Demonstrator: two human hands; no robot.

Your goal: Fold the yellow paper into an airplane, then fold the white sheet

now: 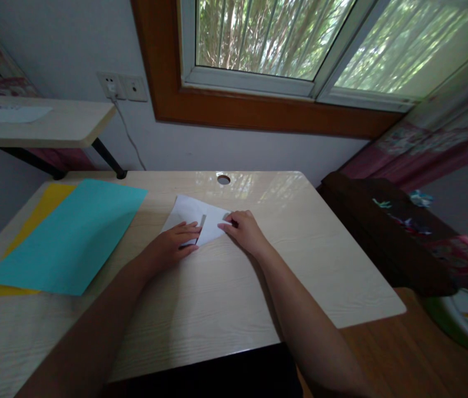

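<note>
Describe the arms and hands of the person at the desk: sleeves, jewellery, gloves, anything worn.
Both forearms are bare up to the frame edge, with no sleeves in view. The left hand and right hand wear no gloves. No watch, bracelet or ring can be made out, though the dim light hides fine detail. The fingers are uncovered.

No words, numbers or brand marks can be read anywhere. The white paper (198, 218) on the bench (300, 249) is blank.
</note>
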